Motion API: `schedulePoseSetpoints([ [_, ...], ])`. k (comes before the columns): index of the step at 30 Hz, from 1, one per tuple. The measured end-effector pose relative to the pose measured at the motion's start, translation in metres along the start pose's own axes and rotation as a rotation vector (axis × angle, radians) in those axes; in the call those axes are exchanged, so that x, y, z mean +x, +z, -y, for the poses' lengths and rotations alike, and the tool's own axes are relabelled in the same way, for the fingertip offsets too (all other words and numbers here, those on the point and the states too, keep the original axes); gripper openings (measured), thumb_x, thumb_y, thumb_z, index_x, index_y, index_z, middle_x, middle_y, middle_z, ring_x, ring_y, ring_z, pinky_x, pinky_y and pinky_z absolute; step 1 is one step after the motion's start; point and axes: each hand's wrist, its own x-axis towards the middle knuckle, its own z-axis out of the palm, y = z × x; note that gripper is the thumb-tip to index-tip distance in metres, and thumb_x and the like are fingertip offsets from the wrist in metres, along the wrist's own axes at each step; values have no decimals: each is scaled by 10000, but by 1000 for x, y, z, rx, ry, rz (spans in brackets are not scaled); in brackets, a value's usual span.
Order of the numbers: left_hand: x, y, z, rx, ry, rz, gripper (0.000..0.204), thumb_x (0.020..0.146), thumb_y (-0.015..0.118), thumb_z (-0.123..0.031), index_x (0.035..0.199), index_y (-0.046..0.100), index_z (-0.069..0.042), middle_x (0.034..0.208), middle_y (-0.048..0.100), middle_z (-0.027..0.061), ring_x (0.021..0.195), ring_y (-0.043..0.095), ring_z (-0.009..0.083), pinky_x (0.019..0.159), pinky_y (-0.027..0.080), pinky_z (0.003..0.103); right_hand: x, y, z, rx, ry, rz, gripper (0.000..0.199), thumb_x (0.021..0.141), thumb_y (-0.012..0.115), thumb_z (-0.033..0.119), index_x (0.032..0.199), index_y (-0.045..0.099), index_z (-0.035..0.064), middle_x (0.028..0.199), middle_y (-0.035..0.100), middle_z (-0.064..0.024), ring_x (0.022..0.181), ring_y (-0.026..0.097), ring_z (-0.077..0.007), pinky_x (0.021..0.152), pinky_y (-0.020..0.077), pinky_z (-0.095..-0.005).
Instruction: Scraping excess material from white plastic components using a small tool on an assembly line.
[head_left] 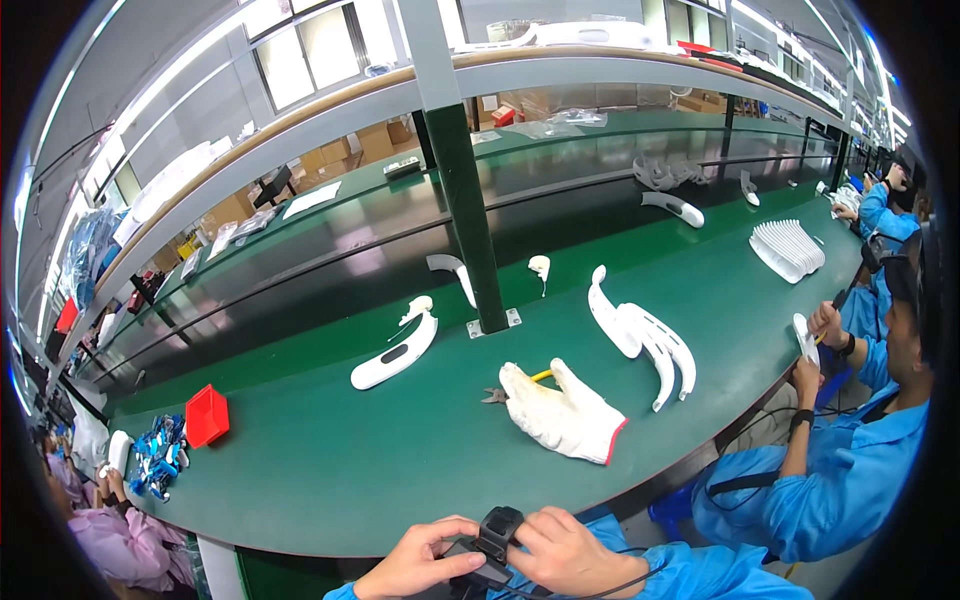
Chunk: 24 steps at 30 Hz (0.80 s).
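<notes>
I'd hold the black gadget (pixel 497 535) steady and press softly, with no twisting. It sits between the hands, at the near edge of the bench (pixel 300 500). The left hand's (pixel 425 562) grip is almost closed, pinching it. The right hand (pixel 568 555) is curled; I can't tell what it holds. The gadget's underside is hidden, and the right sleeve (pixel 705 575) gets cut off.

So there's this chunky black band (pixel 500 528), looks like a squarish loop, sitting up top right against a dark boxy gadget (pixel 483 574). Both are in front of the bench edge, between the left hand (pixel 425 558) and the right hand (pixel 572 556). Left thumb's on the box, right fingers touch the band. Can't tell if they're one piece.
</notes>
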Motion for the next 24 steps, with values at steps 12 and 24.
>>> schedulePoseSetpoints([
  [12,10,-15,39,-152,-162,-141,315,905,698,-119,1186,595,-22,1065,620,26,752,528,37,519,418,190,-32,-68,34,1354,483,565,224,978,560,112,1144,642,-13,991,681,-172,877,688,-271,777,539,-363],
  [24,7,17,19,-86,207,-9,269,890,673,-86,1139,602,-12,898,608,-21,746,528,39,584,418,208,14,-33,-51,1139,636,632,419,926,399,76,1326,490,-11,630,520,-37,614,531,-148,582,427,-300],
])
